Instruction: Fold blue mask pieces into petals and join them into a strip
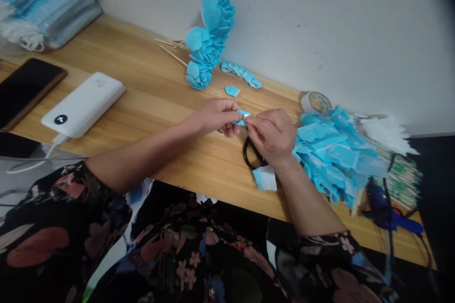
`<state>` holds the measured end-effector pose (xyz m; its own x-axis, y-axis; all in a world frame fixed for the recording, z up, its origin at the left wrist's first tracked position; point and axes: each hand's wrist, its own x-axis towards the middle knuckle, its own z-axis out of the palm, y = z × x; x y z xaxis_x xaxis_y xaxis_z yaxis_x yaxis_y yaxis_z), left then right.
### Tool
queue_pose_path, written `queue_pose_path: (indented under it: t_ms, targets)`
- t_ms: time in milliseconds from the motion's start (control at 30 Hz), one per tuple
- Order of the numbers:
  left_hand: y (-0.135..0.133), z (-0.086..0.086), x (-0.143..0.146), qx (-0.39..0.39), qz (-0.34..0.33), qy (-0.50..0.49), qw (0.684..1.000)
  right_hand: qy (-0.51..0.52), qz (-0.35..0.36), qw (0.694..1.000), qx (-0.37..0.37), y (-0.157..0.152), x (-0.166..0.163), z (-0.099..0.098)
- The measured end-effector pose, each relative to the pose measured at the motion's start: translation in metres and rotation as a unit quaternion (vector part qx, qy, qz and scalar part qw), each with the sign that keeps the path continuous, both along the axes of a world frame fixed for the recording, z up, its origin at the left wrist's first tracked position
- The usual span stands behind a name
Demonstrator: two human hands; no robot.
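My left hand (217, 116) and my right hand (273, 135) meet over the wooden table (149, 90), both pinching a small blue fabric piece (243, 117) between their fingertips. Black-handled scissors (250, 156) lie on the table under my right hand. A folded blue fabric scrap (266, 178) sits by my right wrist. Blue fabric flowers on wooden sticks (208, 42) lie against the wall beyond my hands, with a pleated blue strip (241, 75) and a loose blue petal (232, 90) beside them.
A heap of cut blue fabric (334, 151) fills the right side, with a tape roll (314, 102), white fluff (387, 133), skewers and a blue glue gun (386, 208). At left lie a white power bank (84, 103), a phone (26, 89) and stacked blue masks (46, 0).
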<state>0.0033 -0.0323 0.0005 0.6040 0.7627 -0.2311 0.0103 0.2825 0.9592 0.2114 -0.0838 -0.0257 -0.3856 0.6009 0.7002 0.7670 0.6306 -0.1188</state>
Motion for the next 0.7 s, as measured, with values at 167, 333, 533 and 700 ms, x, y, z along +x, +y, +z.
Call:
queue_pose_path:
  t_ms: [167, 333, 533, 700]
  targets:
    - [0.001, -0.001, -0.001, -0.005, -0.006, -0.007, 1.0, -0.033, -0.033, 0.999, 0.006, 0.0, -0.002, 0.001]
    - [-0.001, 0.002, -0.002, 0.013, -0.012, -0.001, 1.0, 0.1, 0.002, 0.994, -0.034, -0.002, -0.008, 0.005]
    - [-0.002, 0.007, 0.0, 0.041, -0.008, 0.023, 0.999, 0.175, -0.009, 0.98, -0.098, -0.002, -0.014, 0.004]
    - [-0.001, 0.007, -0.001, 0.047, -0.009, 0.025, 0.999, 0.176, 0.019, 0.982, -0.073, -0.001, -0.014, 0.004]
